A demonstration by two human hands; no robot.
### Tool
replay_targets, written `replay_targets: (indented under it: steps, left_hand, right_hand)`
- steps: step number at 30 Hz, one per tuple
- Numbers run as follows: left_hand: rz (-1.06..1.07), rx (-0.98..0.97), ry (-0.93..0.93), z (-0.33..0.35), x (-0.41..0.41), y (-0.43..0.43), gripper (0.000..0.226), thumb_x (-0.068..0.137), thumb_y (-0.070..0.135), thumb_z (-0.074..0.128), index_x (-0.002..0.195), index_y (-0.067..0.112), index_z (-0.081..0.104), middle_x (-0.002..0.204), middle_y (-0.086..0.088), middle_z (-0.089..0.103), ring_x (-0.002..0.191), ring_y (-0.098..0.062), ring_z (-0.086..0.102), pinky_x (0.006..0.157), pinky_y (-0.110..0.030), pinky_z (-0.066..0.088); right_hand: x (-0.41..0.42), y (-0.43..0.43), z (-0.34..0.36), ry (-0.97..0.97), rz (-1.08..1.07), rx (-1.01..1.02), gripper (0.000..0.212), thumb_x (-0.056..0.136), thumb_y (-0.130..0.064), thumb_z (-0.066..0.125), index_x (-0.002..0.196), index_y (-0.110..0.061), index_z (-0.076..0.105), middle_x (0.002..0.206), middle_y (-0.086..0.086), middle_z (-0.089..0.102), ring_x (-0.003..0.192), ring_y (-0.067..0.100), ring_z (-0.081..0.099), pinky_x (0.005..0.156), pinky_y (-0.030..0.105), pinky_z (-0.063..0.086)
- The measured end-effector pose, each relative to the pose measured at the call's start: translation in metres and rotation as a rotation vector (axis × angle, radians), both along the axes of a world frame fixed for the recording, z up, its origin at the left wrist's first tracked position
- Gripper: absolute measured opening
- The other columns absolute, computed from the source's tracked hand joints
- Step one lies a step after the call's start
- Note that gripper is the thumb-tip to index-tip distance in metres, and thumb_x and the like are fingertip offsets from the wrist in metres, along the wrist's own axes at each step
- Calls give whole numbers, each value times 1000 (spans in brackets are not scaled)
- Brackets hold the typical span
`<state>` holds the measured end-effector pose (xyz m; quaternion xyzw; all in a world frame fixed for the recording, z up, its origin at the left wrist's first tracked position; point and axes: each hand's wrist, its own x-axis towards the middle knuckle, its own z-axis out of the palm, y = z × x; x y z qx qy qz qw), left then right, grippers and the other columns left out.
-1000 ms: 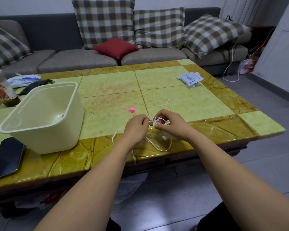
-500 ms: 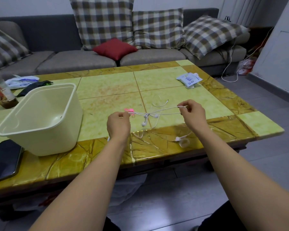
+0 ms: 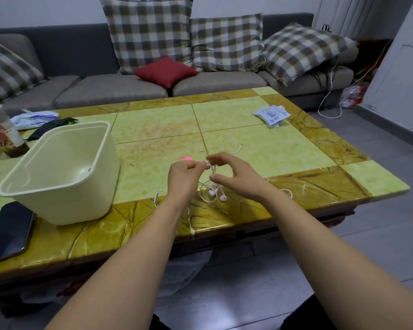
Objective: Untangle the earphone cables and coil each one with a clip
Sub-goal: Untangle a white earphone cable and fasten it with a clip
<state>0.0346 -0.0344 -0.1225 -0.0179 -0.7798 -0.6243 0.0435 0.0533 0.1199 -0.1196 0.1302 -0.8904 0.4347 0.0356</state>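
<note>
Left hand (image 3: 184,178): fingers curled, thumb and forefinger pinching the white earphone cable (image 3: 229,138) just above the table (image 3: 296,191); cable drops from the pinch in loose loops; two earbuds (image 3: 223,198) lie on the amber border below. Right hand (image 3: 240,177): released, fingers and thumb spread in a wide C just beside the pinch; contact with the cable cannot be told. Pink clip (image 3: 186,158) flat on the green tile, just behind the left hand. Cream bin (image 3: 65,177) to the left; dark phone (image 3: 8,231) near it at the table edge; printed packet (image 3: 271,114) far right; grey sofa (image 3: 93,89) behind, with checked cushions (image 3: 148,32) and a red cushion (image 3: 165,71).
</note>
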Motion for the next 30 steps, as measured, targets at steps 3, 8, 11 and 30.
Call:
replay_targets:
  steps: [3,8,11,30]
  left_hand:
    - [6,-7,13,1,0,-2,18,92,17,62,87,9,77,89,3,67,81,23,54,76,-6,41]
    - [146,25,3,-2,-2,-9,17,89,20,62,76,20,73,108,-2,72,113,-11,61,87,-24,45]
    - [250,95,-15,5,-1,-12,22,95,19,56,77,21,70,102,-2,71,94,-11,59,69,-16,41]
    - [98,115,-36,15,9,-1,19,94,19,58,86,10,73,85,7,70,87,-11,63,70,-15,41]
  right_hand:
    - [-4,-4,-8,2,-68,15,5,88,-32,66,91,-36,65,80,-14,66,87,8,61,102,50,39]
    - [-8,10,-3,-31,-202,-21,15,89,-22,63,81,-31,70,61,-8,60,66,13,57,84,36,42]
    - [-11,19,-3,8,-395,-95,21,85,-8,54,81,-23,69,56,-6,49,55,13,46,64,28,36]
    - [-6,-10,-3,-123,53,-257,16,96,-17,59,108,-14,70,76,-3,69,78,6,64,79,24,49]
